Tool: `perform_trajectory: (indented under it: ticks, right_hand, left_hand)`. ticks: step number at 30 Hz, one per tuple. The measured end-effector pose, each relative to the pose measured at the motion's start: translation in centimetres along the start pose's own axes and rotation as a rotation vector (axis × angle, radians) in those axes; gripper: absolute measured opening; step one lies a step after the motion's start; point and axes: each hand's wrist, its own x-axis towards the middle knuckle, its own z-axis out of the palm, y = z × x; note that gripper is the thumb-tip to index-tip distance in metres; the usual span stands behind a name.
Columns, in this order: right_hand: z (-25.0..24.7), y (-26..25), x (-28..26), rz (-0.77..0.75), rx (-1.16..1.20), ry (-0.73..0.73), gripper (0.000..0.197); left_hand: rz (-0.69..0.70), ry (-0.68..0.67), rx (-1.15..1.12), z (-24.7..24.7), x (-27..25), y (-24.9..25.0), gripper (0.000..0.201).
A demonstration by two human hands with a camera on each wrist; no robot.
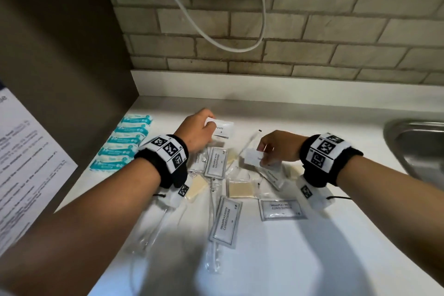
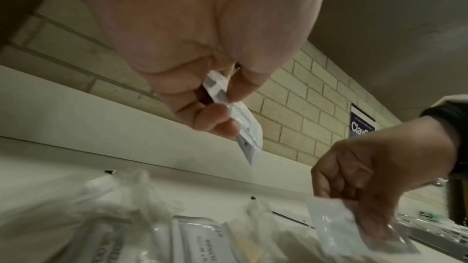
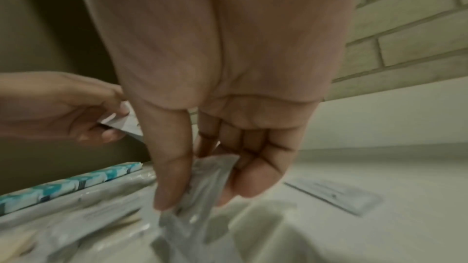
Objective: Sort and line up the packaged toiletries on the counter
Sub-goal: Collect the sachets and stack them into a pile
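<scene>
- White toothpaste sachet (image 1: 222,128) sits pinched between thumb and fingers of the left hand (image 1: 195,131), lifted off the desk (image 1: 348,235) near the back edge
- The right hand (image 1: 280,146) pinches a second white sachet (image 1: 255,157) just above the jumbled pile (image 1: 230,175) of shampoo packets, soap bars and clear-wrapped items
- Teal packets (image 1: 122,145) already lie in a neat row at the left, beside the cabinet; judging by that, like goes with like
- Best to lay both sachets flat in a bare patch, edges parallel, labels up, just beside each other
- Slick film can slip, so hold by the sealed edge and set down one at a time
</scene>
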Motion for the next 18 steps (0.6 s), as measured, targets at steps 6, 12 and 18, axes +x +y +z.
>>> perform_trajectory:
  ticks: [6, 12, 18]
  right_hand:
    - [3.5, 1.3, -1.6, 0.144, -0.144, 0.085, 0.048]
    - [4.5, 0.7, -1.8, 0.093, -0.269, 0.08, 0.043]
    - [5.4, 0.4, -1.3, 0.019, -0.028, 0.146, 0.027]
  left_hand:
    - [0.022, -0.066, -0.029, 1.6, -0.9, 1.6, 0.017]
    - [0.018, -0.094, -0.061, 2.2, -2.4, 1.7, 0.037]
    - [-0.106, -0.127, -0.154, 3.1, -3.5, 0.6, 0.036]
